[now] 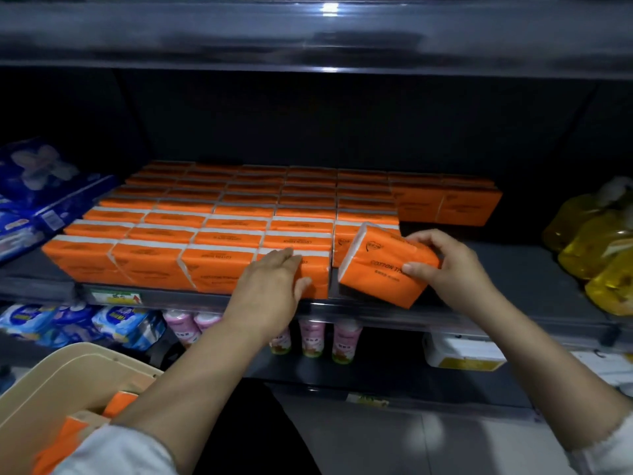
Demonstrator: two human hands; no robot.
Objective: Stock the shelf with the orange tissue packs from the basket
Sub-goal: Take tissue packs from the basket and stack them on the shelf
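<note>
Lower left, orange tissue packs (73,437) are held in the beige basket (51,382). Mid-frame, the left hand (274,279) is laid flat — fingers straight — on the front row (147,265) on the shelf (513,279); rightward, a tilted pack (380,272) is gripped by the right hand (448,265).

One basket (51,368) showing two orange packs (120,402); dozens of shelved packs (205,228); one tilted pack (380,272) at the shelf's (513,269) front edge; three yellow bottles (596,248) rightmost.

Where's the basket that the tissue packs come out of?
In the head view, the beige basket sits at the bottom left, lower than the shelf being filled, with a few orange packs inside it.
</note>
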